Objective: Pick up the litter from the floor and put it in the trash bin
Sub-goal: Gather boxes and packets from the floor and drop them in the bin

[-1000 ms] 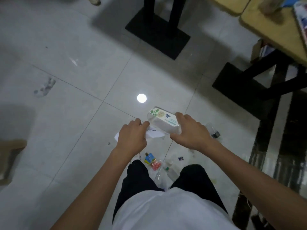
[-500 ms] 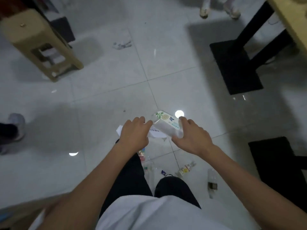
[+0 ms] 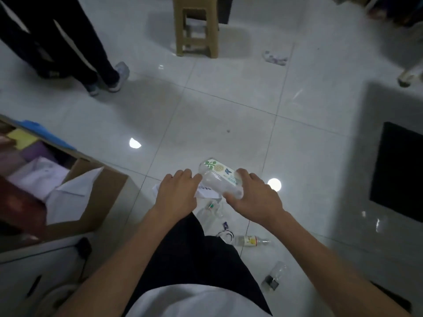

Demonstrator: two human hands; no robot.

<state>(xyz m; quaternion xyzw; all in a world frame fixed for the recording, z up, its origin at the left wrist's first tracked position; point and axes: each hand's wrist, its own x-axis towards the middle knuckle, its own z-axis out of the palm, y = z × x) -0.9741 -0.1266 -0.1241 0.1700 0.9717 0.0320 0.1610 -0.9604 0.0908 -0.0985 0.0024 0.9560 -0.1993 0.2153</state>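
I hold a white tissue pack (image 3: 219, 177) with a leaf and butterfly print in front of me, above the floor. My right hand (image 3: 254, 197) grips its right end. My left hand (image 3: 177, 194) holds white paper scraps (image 3: 207, 193) pressed against the pack's left side. Below my hands, more litter lies on the tiles: a clear bottle with a yellow label (image 3: 250, 240), a crushed clear bottle (image 3: 273, 279), a clear bottle (image 3: 209, 212) and small wrappers (image 3: 225, 225). A crumpled wrapper (image 3: 274, 57) lies far off. No trash bin is clearly visible.
An open cardboard box (image 3: 103, 191) holding clothes and papers stands at my left. A tan plastic stool (image 3: 195, 26) is straight ahead. Another person's legs and shoes (image 3: 107, 76) are at the upper left. A black table base (image 3: 399, 170) lies at the right.
My view has swung left: the table bases slid out to the right, while the stool, the person's legs and the cardboard box came into view. My hands keep the same hold on the pack and paper.
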